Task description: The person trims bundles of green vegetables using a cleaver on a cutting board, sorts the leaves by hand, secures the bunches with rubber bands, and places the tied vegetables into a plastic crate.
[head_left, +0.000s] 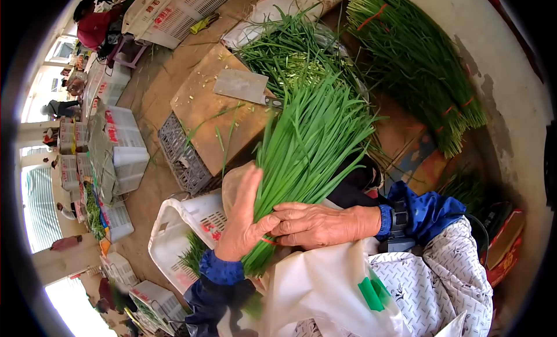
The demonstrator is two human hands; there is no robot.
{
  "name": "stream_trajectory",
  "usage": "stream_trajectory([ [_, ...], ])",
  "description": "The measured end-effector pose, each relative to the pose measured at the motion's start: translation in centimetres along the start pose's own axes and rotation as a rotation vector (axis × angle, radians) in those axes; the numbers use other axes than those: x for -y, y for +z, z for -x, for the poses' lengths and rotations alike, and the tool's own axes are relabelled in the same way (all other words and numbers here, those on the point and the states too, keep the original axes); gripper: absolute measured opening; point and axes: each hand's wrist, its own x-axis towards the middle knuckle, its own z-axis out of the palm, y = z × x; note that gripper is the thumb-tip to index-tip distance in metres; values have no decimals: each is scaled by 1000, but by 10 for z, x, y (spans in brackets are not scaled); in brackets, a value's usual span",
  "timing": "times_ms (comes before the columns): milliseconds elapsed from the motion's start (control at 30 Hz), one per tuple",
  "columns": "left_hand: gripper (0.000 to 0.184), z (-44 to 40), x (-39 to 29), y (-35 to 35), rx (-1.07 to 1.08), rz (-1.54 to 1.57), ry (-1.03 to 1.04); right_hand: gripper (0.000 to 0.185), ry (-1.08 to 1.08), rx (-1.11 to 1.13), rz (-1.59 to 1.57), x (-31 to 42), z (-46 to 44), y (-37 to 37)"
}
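Observation:
A thick bunch of garlic chives (316,139) lies across my lap, its leaves fanning away from me. My left hand (239,221) presses along the bunch's left side, fingers stretched and thumb crossing toward my other hand. From the right, my right hand (316,224) lies over the bunch with its fingers curled around it. A red band (270,240) circles the stems just below my fingers. Beyond the bunch, a cleaver (242,86) rests on a wooden board (200,107), its dark handle pointing toward the leaves.
Loose cut greens (290,52) are heaped behind the board. Banded chive bundles (415,58) lie along the wall at right. A white crate (168,232) stands by my left arm, and a grey crate (180,154) is under the board. Other people and white crates (125,145) are at left.

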Motion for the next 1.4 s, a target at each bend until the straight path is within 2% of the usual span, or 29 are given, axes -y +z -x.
stream_trajectory([
  [67, 92, 3, -1, 4, -135, 47, -50, 25, -2, 5, 37, 1, 0, 0],
  [167, 88, 1, -19, -6, -162, 16, -196, 25, -18, -1, 94, 1, 0, -1],
  [200, 84, -1, -24, -2, -101, 353, -296, 26, -27, -3, 113, 2, 0, -2],
  [300, 81, -2, 2, 10, -45, -104, -132, 30, 81, 6, 307, 8, 0, -12],
  [333, 80, -5, 1, 9, -44, 58, -195, 34, 155, -62, 420, 7, 2, -13],
  [400, 79, -10, -4, 7, -40, 384, -322, 36, 208, -91, 391, 5, 8, -18],
  [500, 77, -21, 15, 8, 29, -81, -158, 38, 193, -99, 378, 7, 8, -21],
  [533, 76, -31, -2, 7, 6, -26, -178, 38, 183, -109, 384, 7, 4, -22],
  [633, 75, -46, 0, 14, 10, 74, -286, 40, 459, -140, 597, -9, -3, -33],
  [667, 73, -48, 0, 13, 34, -26, -330, 40, 470, -93, 576, -10, 1, -34],
  [767, 71, -42, 3, 19, -108, 159, -359, 41, 440, -42, 532, 4, 11, -30],
  [933, 67, -35, -1, 24, -251, 59, -317, 36, 410, -56, 467, 2, 6, -38],
  [1067, 62, -26, -2, 30, -409, 21, -204, 44, 519, -114, 470, -10, -3, -38],
  [1100, 62, -25, -3, 29, -411, 95, -234, 49, 699, -34, 477, -2, -9, -45],
  [1167, 63, -21, -11, 25, -417, 247, -297, 51, 697, -213, 631, -9, -5, -55],
  [1233, 66, -19, -13, 23, -443, 243, -314, 50, 754, -293, 716, 2, -5, -74],
  [1300, 68, -19, -6, 25, -454, 324, -329, 47, 584, -358, 884, 9, -6, -88],
  [1333, 72, -23, -3, 22, -420, 186, -194, 44, 481, -439, 839, 11, -8, -90],
  [1400, 76, -16, -16, 5, -358, 286, -240, 41, 223, -370, 751, 17, -17, -87],
])
